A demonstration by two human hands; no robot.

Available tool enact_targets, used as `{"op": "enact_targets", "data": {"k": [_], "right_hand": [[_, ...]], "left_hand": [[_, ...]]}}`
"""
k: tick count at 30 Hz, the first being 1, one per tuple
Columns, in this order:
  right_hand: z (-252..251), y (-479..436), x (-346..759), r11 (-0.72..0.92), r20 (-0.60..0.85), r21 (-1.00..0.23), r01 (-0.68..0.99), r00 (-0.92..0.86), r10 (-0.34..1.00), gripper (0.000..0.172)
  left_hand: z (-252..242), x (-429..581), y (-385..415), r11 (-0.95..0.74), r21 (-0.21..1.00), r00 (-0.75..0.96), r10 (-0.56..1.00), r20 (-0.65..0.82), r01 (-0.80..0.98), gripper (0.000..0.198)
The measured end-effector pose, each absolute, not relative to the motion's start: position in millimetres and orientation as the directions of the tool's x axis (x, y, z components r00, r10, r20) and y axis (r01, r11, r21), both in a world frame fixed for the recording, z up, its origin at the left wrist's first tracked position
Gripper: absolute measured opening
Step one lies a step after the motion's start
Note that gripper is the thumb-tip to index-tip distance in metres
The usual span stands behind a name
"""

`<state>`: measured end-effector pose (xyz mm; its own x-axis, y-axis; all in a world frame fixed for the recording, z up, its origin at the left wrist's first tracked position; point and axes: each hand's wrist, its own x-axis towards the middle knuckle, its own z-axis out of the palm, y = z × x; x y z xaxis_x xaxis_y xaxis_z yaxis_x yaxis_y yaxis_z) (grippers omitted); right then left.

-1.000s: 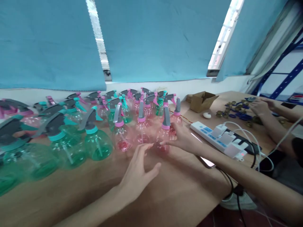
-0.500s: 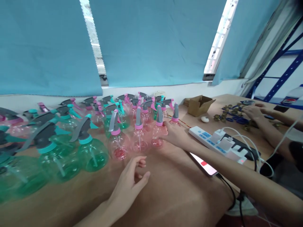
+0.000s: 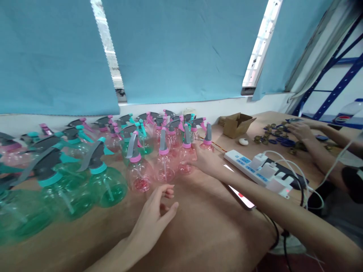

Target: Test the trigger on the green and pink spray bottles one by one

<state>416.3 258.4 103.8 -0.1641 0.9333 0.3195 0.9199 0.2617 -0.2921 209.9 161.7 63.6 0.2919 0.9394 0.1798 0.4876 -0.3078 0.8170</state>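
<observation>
My right hand is closed around the body of a spray bottle with clear pink plastic, a pink collar and a grey trigger. The thumb lies across its front; the other fingers are partly hidden behind it. Upright on the table, this bottle stands in a front row with two more pink spray bottles, one in the middle and one farther left. Another pink spray bottle stands just beyond my right hand. My left hand hovers over the table, thumb apart from loosely curved fingers, holding nothing.
Green spray bottles crowd the left, with more bottles behind. On the right are a power strip with chargers, a phone under my forearm, a cardboard box and brass-coloured parts near another person's hands.
My right hand and the pink spray bottle in it have shifted slightly left, uncovering more of the phone. My left hand keeps its pose. The whole view has turned a little.
</observation>
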Motion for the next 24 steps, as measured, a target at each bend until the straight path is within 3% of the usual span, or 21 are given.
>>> {"op": "enact_targets", "data": {"k": [3,8,10,14,19,24], "right_hand": [[103.4,256.7,424.9,0.279,0.352,-0.327,0.903,-0.158,0.923,0.054],[104.5,247.6,464.3,0.296,0.413,-0.494,0.817,-0.079,0.907,0.018],[101.3,245.8,482.7,0.252,0.422,-0.515,0.819,-0.014,0.907,0.017],[82.9,255.7,506.3,0.206,0.45,-0.544,0.814,0.075,0.89,0.034],[57.9,285.3,506.3,0.312,0.459,-0.567,0.762,-0.021,0.888,0.073],[51.1,306.6,498.4,0.389,0.458,-0.594,0.704,-0.102,0.883,0.079]], "left_hand": [[66.9,214.4,161.2,-0.295,0.825,0.294,0.942,0.164,0.482,0.025],[72.6,222.5,161.2,-0.31,0.827,0.302,0.936,0.18,0.469,0.025],[73.2,226.7,162.0,-0.305,0.833,0.3,0.937,0.178,0.462,0.024],[71.6,238.6,164.1,-0.273,0.85,0.305,0.942,0.14,0.451,0.022],[66.8,253.7,164.5,-0.292,0.868,0.342,0.927,0.153,0.402,0.023],[65.4,258.4,162.7,-0.317,0.863,0.37,0.914,0.166,0.395,0.023]]}}
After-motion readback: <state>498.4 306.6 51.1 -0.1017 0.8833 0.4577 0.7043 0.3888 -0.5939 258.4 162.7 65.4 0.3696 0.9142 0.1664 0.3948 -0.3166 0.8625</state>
